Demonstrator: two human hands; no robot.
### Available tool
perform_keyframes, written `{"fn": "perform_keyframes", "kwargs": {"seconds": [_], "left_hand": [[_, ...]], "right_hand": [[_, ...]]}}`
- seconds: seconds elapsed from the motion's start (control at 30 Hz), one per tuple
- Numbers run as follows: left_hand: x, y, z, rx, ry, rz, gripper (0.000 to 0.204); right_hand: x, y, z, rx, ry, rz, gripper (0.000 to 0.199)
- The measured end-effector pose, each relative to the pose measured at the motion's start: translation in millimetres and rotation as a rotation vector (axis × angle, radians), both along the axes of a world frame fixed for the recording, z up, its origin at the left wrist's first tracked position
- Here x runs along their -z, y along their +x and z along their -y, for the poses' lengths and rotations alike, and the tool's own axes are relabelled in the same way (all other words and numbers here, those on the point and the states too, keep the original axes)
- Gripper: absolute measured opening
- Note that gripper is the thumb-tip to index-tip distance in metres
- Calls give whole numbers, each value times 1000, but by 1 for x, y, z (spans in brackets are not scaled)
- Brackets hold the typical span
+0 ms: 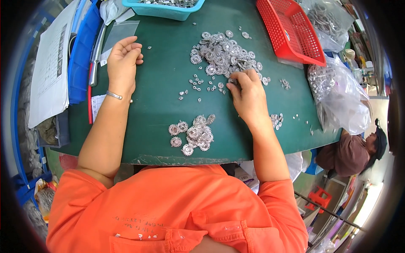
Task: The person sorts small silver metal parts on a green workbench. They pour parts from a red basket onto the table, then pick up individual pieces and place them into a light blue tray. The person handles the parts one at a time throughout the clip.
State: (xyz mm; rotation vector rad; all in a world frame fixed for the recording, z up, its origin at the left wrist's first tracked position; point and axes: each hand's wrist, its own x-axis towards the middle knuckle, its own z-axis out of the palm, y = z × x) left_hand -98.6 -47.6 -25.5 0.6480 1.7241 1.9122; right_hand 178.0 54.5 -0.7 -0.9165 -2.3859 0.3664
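A big heap of small silver ring-shaped metal parts (221, 52) lies on the green table mat (160, 101). My right hand (247, 90) rests palm down at the heap's near edge, fingertips among the parts. A smaller pile of the same parts (192, 135) sits close to my chest, and loose tiny pieces (198, 84) are scattered between the two piles. My left hand (123, 59) lies palm up on the mat at the left, fingers curled and apart, nothing visible in it. A thin silver bracelet (114, 95) circles that wrist.
A red mesh basket (291, 29) stands far right, a teal basket (162, 9) at the far edge. Clear bags of metal parts (337, 92) sit at the right. A small clear plastic bag (120, 31), papers (50, 67) and blue trays (82, 46) lie left. Another person (358, 152) sits lower right.
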Motion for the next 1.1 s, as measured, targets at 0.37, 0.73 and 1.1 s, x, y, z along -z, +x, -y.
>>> {"fn": "perform_keyframes", "kwargs": {"seconds": [0.37,0.73,1.1], "left_hand": [[2,-1,3,-21,-16,-14,31],[3,-3,4,-14,-13,-4,30],[0,-2,2,-13,-14,13,30]], "right_hand": [[-3,38,-12,211,-539,-300,8],[-26,30,42,-169,-996,-238,11],[6,23,8,-3,48,23,12]]}}
